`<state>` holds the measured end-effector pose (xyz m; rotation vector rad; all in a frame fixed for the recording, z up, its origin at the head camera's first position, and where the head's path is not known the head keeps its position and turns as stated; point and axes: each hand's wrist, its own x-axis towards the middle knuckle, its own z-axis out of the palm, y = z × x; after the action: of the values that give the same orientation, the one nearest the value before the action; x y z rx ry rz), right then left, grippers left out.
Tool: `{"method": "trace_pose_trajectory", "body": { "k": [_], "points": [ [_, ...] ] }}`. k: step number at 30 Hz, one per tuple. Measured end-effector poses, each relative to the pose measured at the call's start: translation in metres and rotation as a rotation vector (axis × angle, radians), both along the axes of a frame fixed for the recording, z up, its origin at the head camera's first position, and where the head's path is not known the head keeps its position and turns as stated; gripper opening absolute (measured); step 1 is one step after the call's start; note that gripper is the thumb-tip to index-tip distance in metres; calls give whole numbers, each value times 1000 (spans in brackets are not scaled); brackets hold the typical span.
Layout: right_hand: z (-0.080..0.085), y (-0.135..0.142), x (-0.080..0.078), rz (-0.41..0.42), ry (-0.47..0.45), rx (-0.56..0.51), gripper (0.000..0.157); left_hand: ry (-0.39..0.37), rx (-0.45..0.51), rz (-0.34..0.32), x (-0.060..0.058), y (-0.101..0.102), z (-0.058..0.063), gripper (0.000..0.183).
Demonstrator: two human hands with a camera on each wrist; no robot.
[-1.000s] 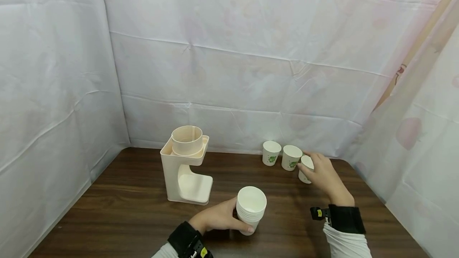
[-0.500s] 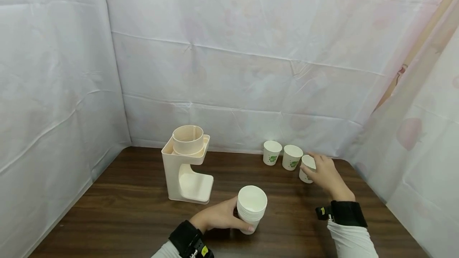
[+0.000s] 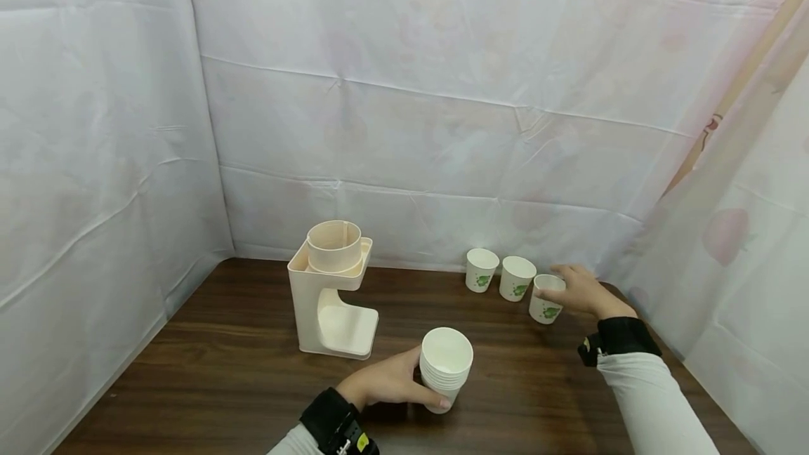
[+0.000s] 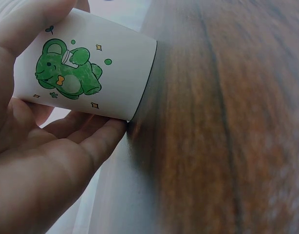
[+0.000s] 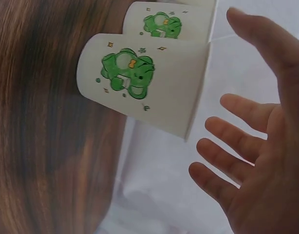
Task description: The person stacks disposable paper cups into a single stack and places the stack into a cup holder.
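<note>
A stack of white paper cups [image 3: 446,360] stands upright near the front of the table, and my left hand [image 3: 395,379] grips it low on its side. In the left wrist view the lowest cup [image 4: 115,63] shows a green bear print, its base on the tabletop. At the back right, three single paper cups stand in a slanting row: a left cup [image 3: 482,271], a middle cup [image 3: 517,279] and a right cup [image 3: 545,306]. Beside the right cup's rim is my right hand [image 3: 578,290]. The right wrist view shows its fingers spread, apart from the nearest cup [image 5: 140,83].
A cream holder [image 3: 310,307] with a round tube [image 3: 333,248] on top and a flat foot stands left of the stack. White cloth [image 3: 404,125] hangs behind the dark wooden table [image 3: 221,371] and along both sides.
My right hand has let go of the right cup and drawn back to the right of it, uncovering its green print. My left hand and the stack have stayed in place.
</note>
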<state>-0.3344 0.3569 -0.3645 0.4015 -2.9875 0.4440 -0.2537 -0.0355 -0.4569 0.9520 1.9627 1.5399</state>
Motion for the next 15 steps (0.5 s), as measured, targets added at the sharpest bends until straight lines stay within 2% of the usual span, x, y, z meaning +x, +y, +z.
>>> {"method": "trace_pose_trajectory", "body": {
  "k": [9, 15],
  "points": [
    [-17, 9, -14, 47, -15, -67, 79, -4, 16, -14, -1, 2, -1, 76],
    [-25, 10, -17, 20, -13, -41, 86, -6, 11, -6, 0, 1, -1, 77]
  ]
}}
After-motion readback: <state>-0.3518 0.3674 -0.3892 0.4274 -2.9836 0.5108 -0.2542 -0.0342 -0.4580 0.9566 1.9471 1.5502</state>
